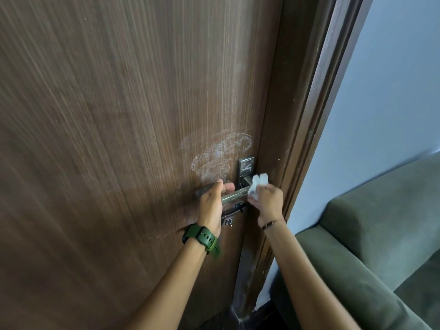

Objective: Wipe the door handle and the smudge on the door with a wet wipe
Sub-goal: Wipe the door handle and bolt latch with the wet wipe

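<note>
A brown wood-grain door [119,115] fills most of the view. A whitish chalky smudge [219,156] sits on it just above and left of the metal lever handle [234,196] and its backplate [246,166]. My left hand [213,201], with a green watch on the wrist, grips the free end of the lever. My right hand [267,198] holds a crumpled white wet wipe [258,185] pressed against the handle near the backplate.
A small sliding bolt [234,213] is mounted just under the handle. The dark door frame [307,139] runs along the right edge of the door. Beyond it are a pale blue wall [381,103] and a green sofa [381,234].
</note>
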### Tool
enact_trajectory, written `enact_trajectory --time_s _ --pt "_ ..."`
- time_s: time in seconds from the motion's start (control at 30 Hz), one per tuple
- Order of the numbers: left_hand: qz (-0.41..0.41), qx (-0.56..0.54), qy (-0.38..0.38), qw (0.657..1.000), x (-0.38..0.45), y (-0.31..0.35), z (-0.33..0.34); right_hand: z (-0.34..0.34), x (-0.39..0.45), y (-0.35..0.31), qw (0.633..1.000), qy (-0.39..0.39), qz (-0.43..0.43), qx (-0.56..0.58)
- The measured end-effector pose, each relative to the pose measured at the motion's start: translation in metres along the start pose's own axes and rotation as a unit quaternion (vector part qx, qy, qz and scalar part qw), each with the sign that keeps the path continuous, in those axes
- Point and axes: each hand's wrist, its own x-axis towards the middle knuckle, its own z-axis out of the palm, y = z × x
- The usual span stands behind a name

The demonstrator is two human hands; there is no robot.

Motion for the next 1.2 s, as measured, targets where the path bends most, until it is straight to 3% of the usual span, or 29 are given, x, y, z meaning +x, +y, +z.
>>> enact_trajectory --time_s 0.1,0.33,0.43,0.57,0.73,1.07,1.13,1.2 --pt "0.012 0.007 -0.001 1.000 0.003 -0.005 -0.002 -0.004 -0.007 0.009 0.998 0.014 -0.038 -0.055" --pt "0.016 0.009 0.013 1.000 0.002 -0.005 0.002 -0.008 0.001 0.003 0.987 -0.061 0.063 0.136" --pt "0.015 0.009 0.018 1.000 -0.001 -0.001 0.005 -0.011 0.006 -0.002 0.921 -0.131 0.200 0.309" --pt "0.015 -0.003 0.029 0.999 -0.004 0.000 0.006 -0.008 0.011 -0.006 0.882 -0.150 0.277 0.349" --pt "0.014 -0.006 0.038 0.999 -0.004 0.002 0.007 0.001 0.004 0.006 0.842 -0.129 0.302 0.429" --pt "0.025 0.018 0.035 0.999 -0.004 0.002 0.004 0.020 -0.001 0.022 0.695 -0.138 0.286 0.645" --pt "0.027 0.023 0.032 0.999 -0.003 0.003 0.001 0.022 0.002 0.022 0.706 -0.129 0.273 0.640" --pt "0.025 0.027 0.034 0.999 -0.002 0.004 -0.002 0.023 0.001 0.019 0.741 -0.122 0.256 0.609"
